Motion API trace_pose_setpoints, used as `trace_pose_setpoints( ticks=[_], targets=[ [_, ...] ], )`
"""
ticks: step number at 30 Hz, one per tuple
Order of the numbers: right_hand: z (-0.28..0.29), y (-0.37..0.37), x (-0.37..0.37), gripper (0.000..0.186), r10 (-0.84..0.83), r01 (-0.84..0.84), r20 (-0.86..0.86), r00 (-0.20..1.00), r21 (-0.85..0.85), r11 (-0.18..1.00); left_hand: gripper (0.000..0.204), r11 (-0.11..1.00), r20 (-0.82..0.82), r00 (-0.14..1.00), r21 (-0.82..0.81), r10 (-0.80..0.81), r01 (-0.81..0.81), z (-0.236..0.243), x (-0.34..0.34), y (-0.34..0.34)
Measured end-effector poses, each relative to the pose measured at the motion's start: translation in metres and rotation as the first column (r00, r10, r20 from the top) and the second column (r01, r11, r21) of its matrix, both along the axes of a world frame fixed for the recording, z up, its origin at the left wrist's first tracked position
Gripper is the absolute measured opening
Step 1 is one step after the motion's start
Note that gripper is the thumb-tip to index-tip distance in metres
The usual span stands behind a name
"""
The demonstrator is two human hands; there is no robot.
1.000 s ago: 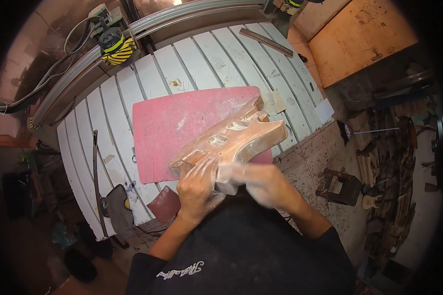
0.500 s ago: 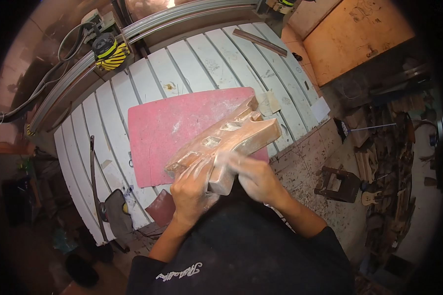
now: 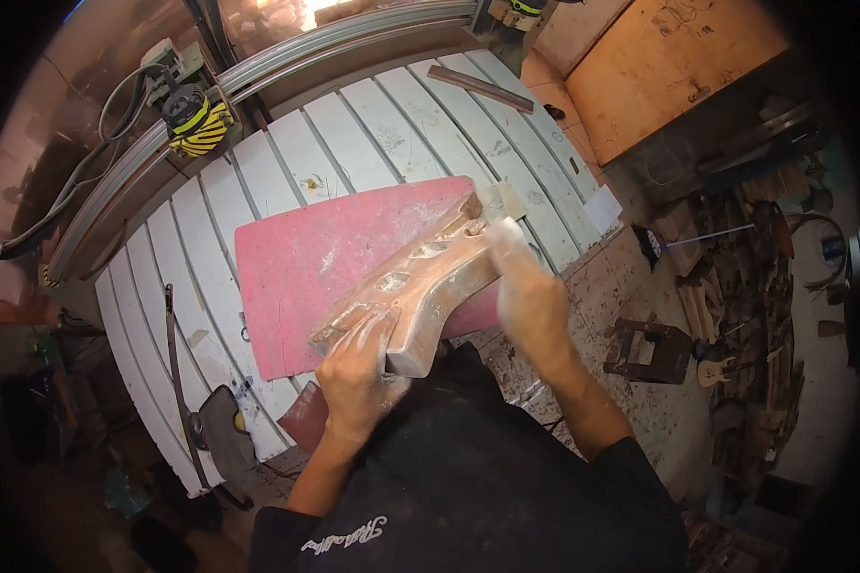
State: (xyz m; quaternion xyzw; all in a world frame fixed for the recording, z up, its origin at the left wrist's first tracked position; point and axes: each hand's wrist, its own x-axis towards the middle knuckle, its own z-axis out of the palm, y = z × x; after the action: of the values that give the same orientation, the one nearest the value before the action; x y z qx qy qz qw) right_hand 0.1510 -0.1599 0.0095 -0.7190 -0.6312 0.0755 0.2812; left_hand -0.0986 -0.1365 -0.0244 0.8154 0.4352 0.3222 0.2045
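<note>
A dusty, unpainted wooden guitar body (image 3: 428,279) with cut-out cavities lies slanted across a pink board (image 3: 291,286), its near end by my torso. My left hand (image 3: 356,361) grips that near end, its whitened fingers across the top face. At the guitar body's far right end is my right hand (image 3: 530,291), smeared by motion. Something pale shows at its fingertips; whether that is dust or a held piece is unclear.
Beneath the board is a slatted white table (image 3: 220,205). A dark wooden strip (image 3: 481,88) lies at its far side, a red-brown sheet (image 3: 303,417) at its near edge. Yellow-black striped machinery (image 3: 199,124) stands at back left. A dark stool (image 3: 648,351) and wood scraps are at right.
My right hand has swept away from me and to the right, from the guitar body's near part to its far right end. My left hand keeps its grip. The view has shifted slightly.
</note>
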Motion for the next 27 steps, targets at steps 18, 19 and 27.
trace_pose_setpoints(
  ticks=[18,19,27],
  targets=[
    [-0.006,0.009,0.016,0.051,-0.023,0.018,0.059,0.998,0.081,0.997,0.076,0.999,-0.002,1.0,0.036,-0.012,0.012,-0.003,-0.004,0.006],
    [-0.006,0.012,0.027,0.052,0.009,-0.011,0.028,1.0,0.082,0.997,0.076,1.0,-0.016,1.0,0.024,-0.016,0.016,0.0,-0.002,0.005],
    [-0.002,0.016,0.047,0.052,-0.006,0.005,-0.056,0.998,-0.024,1.0,0.075,0.999,-0.015,0.999,0.026,-0.03,0.03,-0.007,-0.006,0.004]
  ],
)
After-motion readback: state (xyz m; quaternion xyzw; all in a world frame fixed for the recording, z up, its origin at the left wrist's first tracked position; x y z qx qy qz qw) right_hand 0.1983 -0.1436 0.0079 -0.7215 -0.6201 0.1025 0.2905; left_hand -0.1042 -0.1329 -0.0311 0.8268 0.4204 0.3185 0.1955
